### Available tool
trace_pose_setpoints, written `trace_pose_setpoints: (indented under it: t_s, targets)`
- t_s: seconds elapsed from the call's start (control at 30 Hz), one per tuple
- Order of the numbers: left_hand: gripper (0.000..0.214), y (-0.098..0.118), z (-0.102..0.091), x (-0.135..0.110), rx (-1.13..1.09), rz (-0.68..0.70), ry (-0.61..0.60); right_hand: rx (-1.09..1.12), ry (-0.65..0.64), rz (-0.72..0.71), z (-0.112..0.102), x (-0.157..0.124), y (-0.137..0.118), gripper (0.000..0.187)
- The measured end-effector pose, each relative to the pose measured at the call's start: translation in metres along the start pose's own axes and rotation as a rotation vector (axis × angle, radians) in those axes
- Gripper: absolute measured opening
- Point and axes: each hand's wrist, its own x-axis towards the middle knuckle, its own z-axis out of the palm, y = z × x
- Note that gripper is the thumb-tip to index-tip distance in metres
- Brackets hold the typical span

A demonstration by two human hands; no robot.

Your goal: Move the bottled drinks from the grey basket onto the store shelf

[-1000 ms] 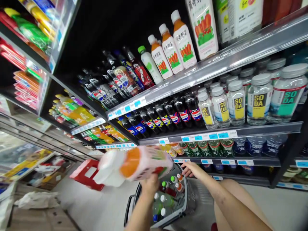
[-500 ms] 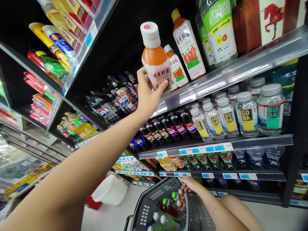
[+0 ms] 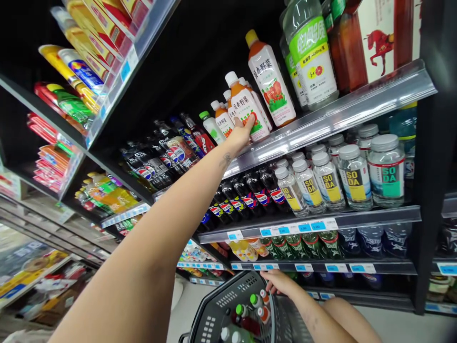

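Note:
My left hand (image 3: pixel 243 132) reaches up to the top shelf and is closed around an orange juice bottle (image 3: pixel 246 105) with a white cap and white label, thumb across its front. The bottle stands in the row at the shelf's front, tilted in view. To its right is a larger bottle (image 3: pixel 272 81) with a yellow cap; similar small bottles (image 3: pixel 222 118) are to the left. Low down, my right hand (image 3: pixel 277 281) rests at the rim of a dark grey shopping basket (image 3: pixel 221 297), fingers partly curled and apart. Several bottles (image 3: pixel 248 324) with green, white and orange tops lie inside.
Below the top shelf's clear front lip (image 3: pixel 321 119) are soda water bottles (image 3: pixel 330 178) and dark cola bottles (image 3: pixel 250 195). A large green-labelled bottle (image 3: pixel 312 62) stands at the upper right. Snack packs (image 3: pixel 53 166) fill shelves at the left.
My left hand has moved the juice bottle away from me and down, from in front of the shelf into the row. My right hand remains at the basket rim.

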Motion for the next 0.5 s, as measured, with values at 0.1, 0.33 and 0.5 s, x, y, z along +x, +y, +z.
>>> trace_pose_setpoints:
  t_s: [0.1,0.33,0.5]
  targets:
    - [0.062,0.000,0.002,-0.002,0.019,0.019,0.011,-0.028,0.001,0.001,0.002,-0.001,0.000,0.037]
    - [0.046,0.000,0.006,-0.003,0.157,0.091,0.027,-0.066,0.005,0.012,0.006,0.006,0.008,0.035]
    - [0.046,-0.002,0.005,-0.001,0.315,0.096,0.069,-0.059,-0.055,0.056,0.011,0.011,0.008,0.037]
